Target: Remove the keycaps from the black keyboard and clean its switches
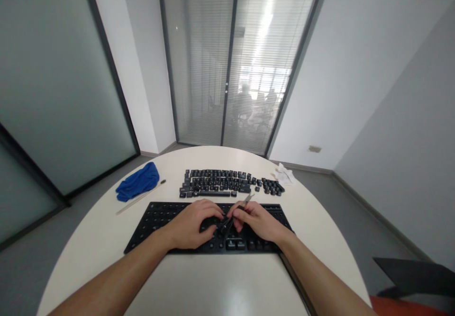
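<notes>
A black keyboard (149, 223) lies across the table in front of me, with much of its left side stripped of keycaps. A few keycaps (231, 244) sit on it along the near edge, right of centre. My right hand (254, 219) pinches a slim, tweezer-like tool (245, 202), its pale end sticking up past the fingers and its dark end down at the board. My left hand (195, 223) rests on the keyboard's middle, thumb and forefinger apart beside the tool's lower end. Small dark parts there are hard to make out.
Loose black keycaps (215, 181) stand in rows beyond the keyboard. A blue cloth (138, 182) and a thin stick with a dark tip (140, 197) lie left on the round white table (213, 287). Crumpled white tissue (284, 175) sits at the back right.
</notes>
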Demonstrator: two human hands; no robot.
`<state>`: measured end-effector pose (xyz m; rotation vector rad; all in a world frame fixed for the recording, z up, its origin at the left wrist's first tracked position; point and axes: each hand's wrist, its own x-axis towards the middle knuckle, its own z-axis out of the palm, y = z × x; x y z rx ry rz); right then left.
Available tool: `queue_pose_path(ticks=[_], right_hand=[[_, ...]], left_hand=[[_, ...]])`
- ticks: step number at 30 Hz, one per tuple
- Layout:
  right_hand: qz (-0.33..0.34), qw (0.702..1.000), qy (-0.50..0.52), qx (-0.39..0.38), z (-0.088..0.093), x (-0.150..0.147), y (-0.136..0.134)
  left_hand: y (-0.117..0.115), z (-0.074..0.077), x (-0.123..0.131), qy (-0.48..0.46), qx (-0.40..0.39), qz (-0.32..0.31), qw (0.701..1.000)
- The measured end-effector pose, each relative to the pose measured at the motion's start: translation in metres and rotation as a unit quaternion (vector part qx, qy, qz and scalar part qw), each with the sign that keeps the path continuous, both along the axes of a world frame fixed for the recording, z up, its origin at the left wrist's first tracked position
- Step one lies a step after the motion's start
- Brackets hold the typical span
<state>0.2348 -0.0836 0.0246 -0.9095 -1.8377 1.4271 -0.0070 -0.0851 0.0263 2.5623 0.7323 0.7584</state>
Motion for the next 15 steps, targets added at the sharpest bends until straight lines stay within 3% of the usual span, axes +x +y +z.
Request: queue_pose_path(ticks=[7,15], right_hand=[[-0.080,0.996,0.032,0.029,0.002,-0.002,0.001],[-0.073,0.995,0.043,0.054,0.004,0.000,-0.001]], left_hand=[[-0.008,-0.003,0.013,-0.032,-0.035,0.093,0.995],[-0.017,-0.006,0.028,-0.077,-0.071,0.156,0.982]])
